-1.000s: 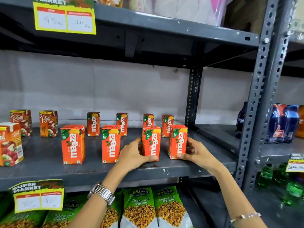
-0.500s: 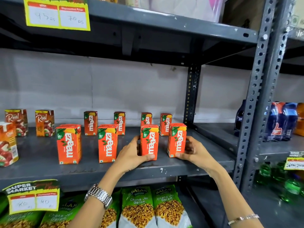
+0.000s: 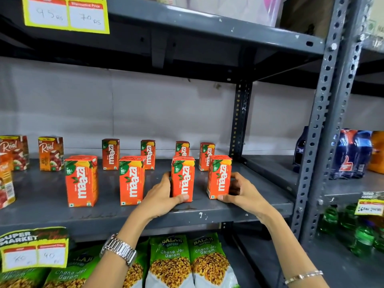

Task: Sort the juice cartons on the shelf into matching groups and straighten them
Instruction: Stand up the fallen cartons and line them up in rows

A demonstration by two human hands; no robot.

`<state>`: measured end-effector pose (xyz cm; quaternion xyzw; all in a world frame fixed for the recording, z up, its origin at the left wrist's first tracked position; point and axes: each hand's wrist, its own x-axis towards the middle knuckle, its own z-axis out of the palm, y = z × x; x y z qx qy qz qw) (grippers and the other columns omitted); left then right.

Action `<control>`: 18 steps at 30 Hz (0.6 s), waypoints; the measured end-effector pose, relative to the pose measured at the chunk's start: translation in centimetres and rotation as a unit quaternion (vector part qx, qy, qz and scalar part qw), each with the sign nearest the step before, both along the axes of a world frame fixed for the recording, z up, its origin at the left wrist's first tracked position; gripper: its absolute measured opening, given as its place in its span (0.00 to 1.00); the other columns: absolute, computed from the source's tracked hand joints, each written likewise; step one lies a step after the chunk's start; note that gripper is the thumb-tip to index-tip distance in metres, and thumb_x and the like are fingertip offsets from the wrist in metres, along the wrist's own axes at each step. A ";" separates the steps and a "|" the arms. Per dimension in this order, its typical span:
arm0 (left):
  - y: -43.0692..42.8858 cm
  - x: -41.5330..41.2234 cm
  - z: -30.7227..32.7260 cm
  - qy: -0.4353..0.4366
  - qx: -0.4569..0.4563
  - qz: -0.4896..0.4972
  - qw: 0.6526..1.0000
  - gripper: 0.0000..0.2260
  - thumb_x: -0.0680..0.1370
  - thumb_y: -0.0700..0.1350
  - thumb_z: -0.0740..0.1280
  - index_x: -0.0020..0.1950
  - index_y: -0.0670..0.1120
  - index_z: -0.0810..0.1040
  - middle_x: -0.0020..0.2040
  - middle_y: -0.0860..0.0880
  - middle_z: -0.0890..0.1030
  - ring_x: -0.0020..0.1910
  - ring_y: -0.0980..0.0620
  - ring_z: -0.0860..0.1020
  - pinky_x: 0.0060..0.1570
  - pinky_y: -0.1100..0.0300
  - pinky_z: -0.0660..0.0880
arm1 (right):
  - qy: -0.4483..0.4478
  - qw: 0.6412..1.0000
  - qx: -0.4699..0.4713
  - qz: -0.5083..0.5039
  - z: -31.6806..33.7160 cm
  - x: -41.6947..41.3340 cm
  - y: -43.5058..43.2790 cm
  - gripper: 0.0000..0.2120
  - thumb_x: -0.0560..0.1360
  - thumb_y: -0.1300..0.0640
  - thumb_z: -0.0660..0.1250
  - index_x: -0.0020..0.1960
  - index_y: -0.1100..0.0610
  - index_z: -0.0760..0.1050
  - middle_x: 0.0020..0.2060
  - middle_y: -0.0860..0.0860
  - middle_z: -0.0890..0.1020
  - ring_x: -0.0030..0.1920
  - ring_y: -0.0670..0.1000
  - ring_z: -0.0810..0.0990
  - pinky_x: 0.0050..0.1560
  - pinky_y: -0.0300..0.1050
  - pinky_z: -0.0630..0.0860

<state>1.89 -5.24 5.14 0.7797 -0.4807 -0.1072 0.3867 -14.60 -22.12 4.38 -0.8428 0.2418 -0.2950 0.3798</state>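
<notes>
Orange Maaza juice cartons stand upright in two rows on the grey shelf (image 3: 47,208). My left hand (image 3: 161,196) grips the third front-row carton (image 3: 183,179) from its left side, thumb under its front bottom edge. My right hand (image 3: 242,191) grips the fourth front-row carton (image 3: 219,176) from its right side. Two more front-row Maaza cartons (image 3: 81,180) (image 3: 131,180) stand free to the left. Several smaller-looking Maaza cartons (image 3: 110,154) line the back. Real juice cartons (image 3: 51,153) stand at the far left, one (image 3: 6,183) cut off by the frame edge.
An upper shelf (image 3: 207,26) with a yellow price tag (image 3: 66,14) hangs overhead. A perforated steel upright (image 3: 326,121) bounds the shelf on the right, with bottle packs (image 3: 351,153) beyond it. Green snack bags (image 3: 170,260) fill the shelf below, beside another price tag (image 3: 34,248).
Both hands stay on the same two front-row cartons; the cartons have barely shifted. The view has drifted slightly.
</notes>
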 end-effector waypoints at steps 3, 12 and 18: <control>0.3 -0.2 0.2 0.014 -0.002 -0.006 1.000 0.35 0.73 0.51 0.68 0.72 0.46 0.52 0.69 0.46 0.69 0.66 0.49 0.70 0.65 0.52 0.66 | 0.004 1.000 0.001 0.000 0.0 -0.1 0.0 0.29 0.65 0.56 0.76 0.62 0.53 0.67 0.54 0.50 0.81 0.54 0.49 0.80 0.60 0.48 0.74; 2.4 -4.1 -3.3 -0.050 -0.151 0.098 0.982 0.43 0.72 0.53 0.69 0.75 0.50 0.42 0.75 0.51 0.57 0.72 0.51 0.60 0.70 0.50 0.60 | -0.072 0.994 0.082 0.030 0.6 -0.4 0.1 0.30 0.62 0.61 0.74 0.61 0.54 0.68 0.51 0.51 0.80 0.50 0.47 0.79 0.43 0.37 0.75; 1.1 -2.4 -2.6 -0.078 -0.153 0.155 0.973 0.27 0.73 0.50 0.69 0.69 0.48 0.66 0.62 0.47 0.77 0.59 0.48 0.77 0.59 0.47 0.74 | -0.035 0.996 0.073 0.036 0.5 -0.3 -0.2 0.22 0.68 0.65 0.72 0.59 0.58 0.70 0.50 0.52 0.81 0.50 0.47 0.79 0.46 0.33 0.72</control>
